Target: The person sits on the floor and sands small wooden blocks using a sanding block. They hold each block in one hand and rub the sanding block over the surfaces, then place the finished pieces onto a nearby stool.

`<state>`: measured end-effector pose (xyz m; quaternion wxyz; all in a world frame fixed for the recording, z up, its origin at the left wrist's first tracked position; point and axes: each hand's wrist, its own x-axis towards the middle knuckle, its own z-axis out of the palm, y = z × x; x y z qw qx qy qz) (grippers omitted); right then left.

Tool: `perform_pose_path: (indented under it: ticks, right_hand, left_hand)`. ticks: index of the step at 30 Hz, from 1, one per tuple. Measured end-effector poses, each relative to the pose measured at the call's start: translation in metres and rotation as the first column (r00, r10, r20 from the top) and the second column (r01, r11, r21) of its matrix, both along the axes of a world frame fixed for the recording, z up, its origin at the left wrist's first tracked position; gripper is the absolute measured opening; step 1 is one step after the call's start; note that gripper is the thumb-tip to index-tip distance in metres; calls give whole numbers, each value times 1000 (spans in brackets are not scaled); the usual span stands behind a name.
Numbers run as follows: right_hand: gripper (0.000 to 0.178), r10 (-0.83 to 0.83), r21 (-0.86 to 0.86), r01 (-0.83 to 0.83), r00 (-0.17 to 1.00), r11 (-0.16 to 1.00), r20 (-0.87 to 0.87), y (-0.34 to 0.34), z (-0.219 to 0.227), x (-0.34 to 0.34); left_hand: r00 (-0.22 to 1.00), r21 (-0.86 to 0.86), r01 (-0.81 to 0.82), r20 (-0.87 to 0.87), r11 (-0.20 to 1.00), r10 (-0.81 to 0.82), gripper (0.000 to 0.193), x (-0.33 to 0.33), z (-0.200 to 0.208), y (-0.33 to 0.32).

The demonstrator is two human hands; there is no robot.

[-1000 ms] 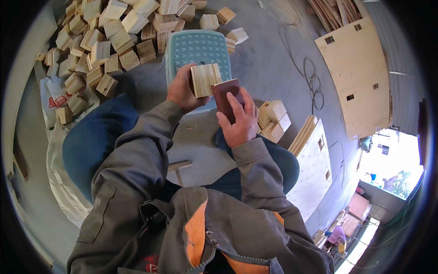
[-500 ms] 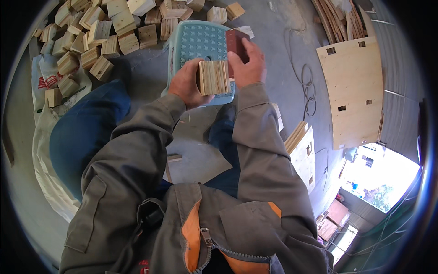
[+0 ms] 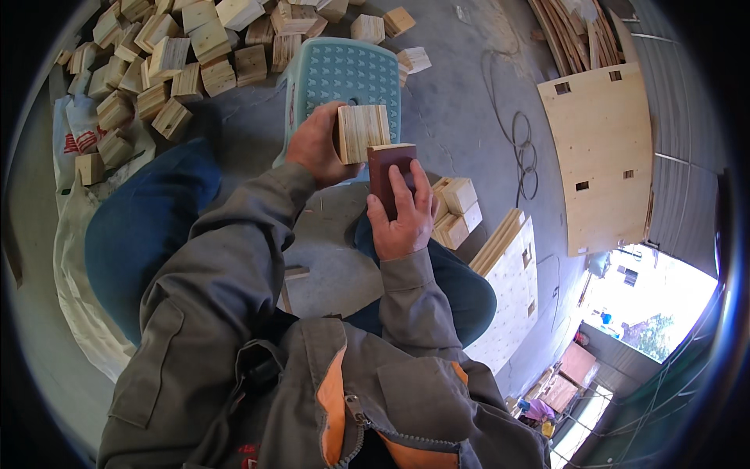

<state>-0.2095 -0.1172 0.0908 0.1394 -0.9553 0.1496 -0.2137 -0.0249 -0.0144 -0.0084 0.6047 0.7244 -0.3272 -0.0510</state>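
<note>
My left hand [image 3: 314, 146] grips a squarish plywood block [image 3: 362, 133] from its left side, with the layered edges facing up. My right hand [image 3: 403, 219] holds a flat, dark red-brown sanding block [image 3: 382, 177], fingers laid over its face and thumb at its left edge. A strip of pale wood shows along the sanding block's top edge. This end sits at the lower right of the plywood block; whether the two touch, I cannot tell. Beneath both hands is a light blue-green plastic stool [image 3: 341, 66] with a patterned top.
A heap of plywood blocks [image 3: 209, 39] fills the far left, partly over a white sack [image 3: 78, 234]. More blocks [image 3: 457, 205] are stacked beside my right knee. Plywood panels with square holes [image 3: 598, 156] and a coiled cable [image 3: 525, 156] are on the right.
My right hand has drawn the sanding block toward me, from beyond the plywood block's right side to its near right corner. My left hand has barely moved.
</note>
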Motion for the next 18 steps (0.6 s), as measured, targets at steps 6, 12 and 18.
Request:
perform_pose_path:
  ticks: [6, 12, 18]
  right_hand:
    - [55, 30, -46, -29, 1000, 999, 3, -31, -6, 84]
    - [54, -140, -66, 131, 977, 989, -160, -50, 8, 160]
    - [58, -51, -21, 49, 993, 999, -102, -17, 2, 90]
  left_hand:
    - [998, 12, -51, 23, 999, 50, 93, 1, -1, 3]
    - [998, 27, -45, 42, 999, 44, 94, -2, 9, 0]
    - [999, -14, -40, -8, 999, 40, 91, 1, 3, 2]
